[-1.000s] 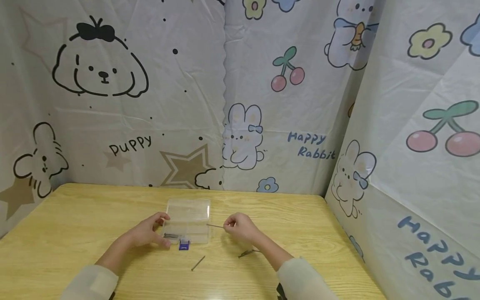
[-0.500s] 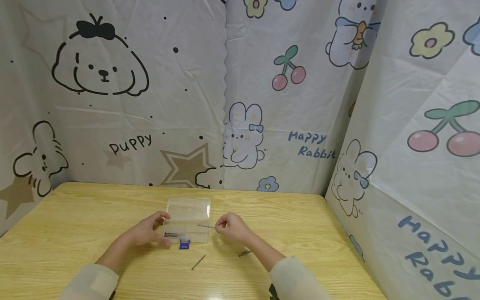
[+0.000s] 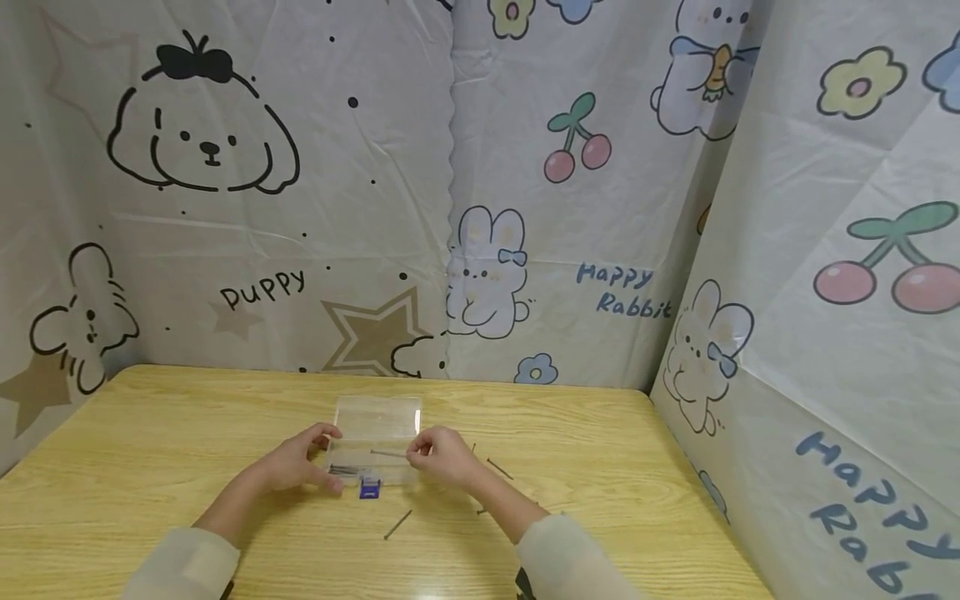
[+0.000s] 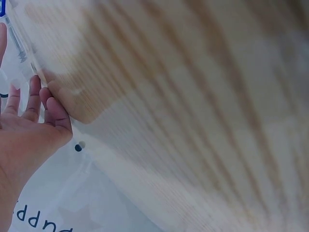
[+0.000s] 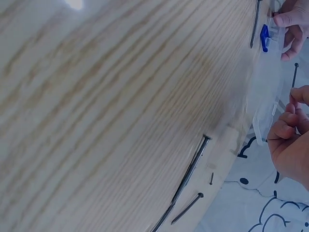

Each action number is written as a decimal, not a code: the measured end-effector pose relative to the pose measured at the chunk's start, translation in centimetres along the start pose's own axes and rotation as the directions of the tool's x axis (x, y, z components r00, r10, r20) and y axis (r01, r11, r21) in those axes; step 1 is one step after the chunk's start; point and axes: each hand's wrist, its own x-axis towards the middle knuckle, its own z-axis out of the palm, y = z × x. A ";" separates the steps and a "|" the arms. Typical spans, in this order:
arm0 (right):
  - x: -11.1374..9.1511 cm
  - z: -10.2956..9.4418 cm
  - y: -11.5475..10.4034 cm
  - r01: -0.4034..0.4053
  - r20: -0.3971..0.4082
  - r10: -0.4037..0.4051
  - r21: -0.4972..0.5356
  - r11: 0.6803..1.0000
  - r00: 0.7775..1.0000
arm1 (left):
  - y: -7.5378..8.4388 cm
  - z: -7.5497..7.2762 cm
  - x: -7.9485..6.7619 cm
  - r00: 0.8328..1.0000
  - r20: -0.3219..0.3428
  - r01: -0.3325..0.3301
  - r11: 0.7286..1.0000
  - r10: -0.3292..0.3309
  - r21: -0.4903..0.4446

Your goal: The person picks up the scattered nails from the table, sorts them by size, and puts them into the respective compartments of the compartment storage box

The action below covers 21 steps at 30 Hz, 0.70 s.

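The right hand (image 3: 444, 456) pinches a nail (image 3: 387, 454) between its fingertips, the free end pointing left of them over the clear box (image 3: 375, 417). Past that lie boxed nails (image 3: 345, 471); farther left, the left hand (image 3: 300, 462) grips the box's side with curled fingers. Ideally, lower the nail level before releasing.

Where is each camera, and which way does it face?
Head: on the head, facing forward and down over table, box and cloth; left hand, right hand and sleeves show.
Left wrist: on that wrist, facing table and box; left hand at left edge.
Right wrist: on that wrist, facing table and nails; both hands at right.
Head and right wrist share box, nails and both hands.
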 end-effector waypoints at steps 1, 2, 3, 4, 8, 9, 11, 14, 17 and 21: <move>0.0 0.1 -0.1 -0.006 0.002 0.006 0.001 1.000 1.000 | 0.0 0.0 0.0 1.000 0.001 -0.001 1.000 0.001 0.000; 0.1 0.2 -0.2 -0.008 0.003 0.008 0.001 1.000 1.000 | 0.0 0.1 0.0 1.000 0.001 -0.002 1.000 0.002 0.000; 0.1 0.2 -0.3 -0.010 0.004 0.010 0.001 1.000 1.000 | 0.0 0.1 0.0 1.000 0.000 -0.003 1.000 0.003 0.001; 0.1 0.3 -0.3 -0.010 0.004 0.010 0.003 1.000 1.000 | 0.0 0.1 0.0 1.000 0.001 -0.003 1.000 0.003 0.003; 0.3 0.5 -0.7 -0.005 0.006 0.005 0.018 1.000 1.000 | 0.0 0.1 0.0 1.000 -0.006 -0.002 1.000 0.002 0.012; 0.3 0.6 -0.7 -0.003 0.005 0.003 0.022 1.000 1.000 | 0.0 0.1 0.1 1.000 -0.008 -0.003 1.000 0.003 0.014; 0.4 0.8 -0.9 0.002 0.002 -0.002 0.027 1.000 1.000 | 0.0 0.1 0.2 1.000 -0.011 -0.004 1.000 0.004 0.017; 0.5 1.1 -1.0 -0.001 0.000 0.001 0.028 1.000 1.000 | 0.0 0.0 0.2 1.000 -0.007 -0.001 1.000 0.001 0.012; 0.8 1.6 -1.2 0.009 -0.007 -0.009 0.012 1.000 1.000 | 0.1 -0.1 0.1 1.000 -0.002 -0.002 1.000 0.002 0.010; 1.1 2.2 -1.4 0.020 -0.014 -0.020 0.004 1.000 1.000 | 0.1 0.0 0.0 1.000 0.005 -0.008 1.000 0.008 0.009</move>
